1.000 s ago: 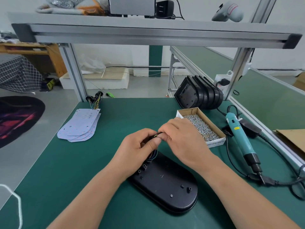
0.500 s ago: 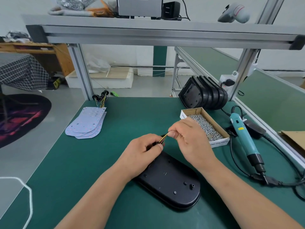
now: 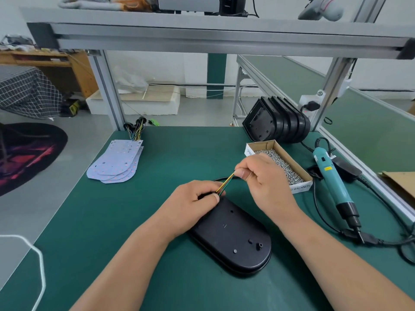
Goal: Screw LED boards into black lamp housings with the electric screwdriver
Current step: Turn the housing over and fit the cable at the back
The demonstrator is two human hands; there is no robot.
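A black oval lamp housing (image 3: 233,239) lies back side up on the green bench in front of me. My left hand (image 3: 190,203) grips its far end, fingers curled at the spot where thin yellow and green wires (image 3: 224,187) come out. My right hand (image 3: 262,180) pinches those wires between thumb and fingers and holds them taut, up and to the right. A fan of white LED boards (image 3: 116,162) with coloured leads lies at the far left. The teal electric screwdriver (image 3: 332,178) lies on the bench to the right, untouched.
A cardboard box of small screws (image 3: 280,162) sits just behind my right hand. A row of black housings (image 3: 276,122) leans at the back right. The screwdriver's black cable (image 3: 325,223) loops over the right of the bench. Aluminium frame posts (image 3: 107,90) stand at the rear corners.
My right hand has drawn the wires out of the housing, moving up and right away from my left hand. The left hand stayed on the housing's end.
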